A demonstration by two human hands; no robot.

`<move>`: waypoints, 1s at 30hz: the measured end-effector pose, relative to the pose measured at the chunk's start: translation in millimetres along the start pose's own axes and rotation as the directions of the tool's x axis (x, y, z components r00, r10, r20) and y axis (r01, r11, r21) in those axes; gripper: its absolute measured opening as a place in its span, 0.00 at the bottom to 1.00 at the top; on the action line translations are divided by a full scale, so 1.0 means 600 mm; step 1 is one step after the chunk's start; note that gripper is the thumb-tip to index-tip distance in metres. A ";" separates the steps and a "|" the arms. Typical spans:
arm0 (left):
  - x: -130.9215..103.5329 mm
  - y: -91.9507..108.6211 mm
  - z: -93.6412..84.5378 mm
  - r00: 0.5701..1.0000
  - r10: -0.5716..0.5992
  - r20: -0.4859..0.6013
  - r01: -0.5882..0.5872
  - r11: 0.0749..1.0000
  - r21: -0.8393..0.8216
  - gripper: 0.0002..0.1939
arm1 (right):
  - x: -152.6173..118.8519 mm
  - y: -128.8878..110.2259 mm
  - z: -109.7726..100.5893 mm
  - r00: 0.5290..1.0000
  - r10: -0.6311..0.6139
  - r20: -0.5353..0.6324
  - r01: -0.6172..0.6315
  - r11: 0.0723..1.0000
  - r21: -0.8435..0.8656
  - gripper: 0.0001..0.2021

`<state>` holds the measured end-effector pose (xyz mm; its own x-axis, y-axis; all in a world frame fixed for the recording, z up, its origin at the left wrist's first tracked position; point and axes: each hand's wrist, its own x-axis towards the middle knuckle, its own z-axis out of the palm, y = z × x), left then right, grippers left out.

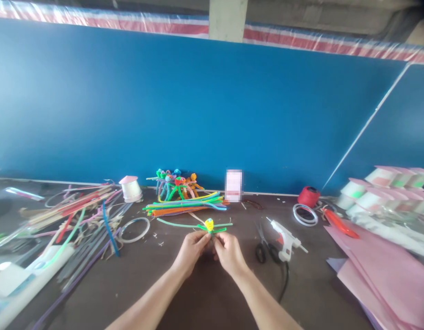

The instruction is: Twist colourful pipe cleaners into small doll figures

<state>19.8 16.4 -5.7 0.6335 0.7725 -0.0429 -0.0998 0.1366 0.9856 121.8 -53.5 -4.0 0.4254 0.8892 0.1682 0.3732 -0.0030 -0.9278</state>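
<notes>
Between my fingertips is a small pipe-cleaner figure (209, 224) with a round yellow head and green pieces sticking out to the sides. My left hand (195, 242) pinches it from the left, and my right hand (226, 246) grips it from the right. The fingers hide its lower part. Just beyond it, a pale green pipe cleaner (173, 223) lies across the table. A bundle of coloured pipe cleaners (187, 206) rests farther back, with several finished-looking pipe-cleaner figures (178, 183) standing behind it against the blue panel.
Scissors (263, 243) and a white glue gun (283, 238) lie to the right, its black cord trailing forward. Pink sheets (380, 270), a red thread spool (308, 197) and stacked paper cups (377, 197) sit farther right. Loose strips (84, 238) and a white cup (131, 189) occupy the left.
</notes>
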 end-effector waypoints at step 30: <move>-0.004 0.001 0.000 0.972 -0.216 0.090 0.234 0.910 -0.344 0.11 | -0.014 -0.014 -0.017 0.986 -0.134 0.095 0.160 0.921 -0.355 0.11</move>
<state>18.2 14.7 -5.2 0.7065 0.6658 -0.2400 -0.2062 0.5180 0.8301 123.5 -65.7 5.8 0.2915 0.9208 0.2591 0.7040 -0.0231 -0.7098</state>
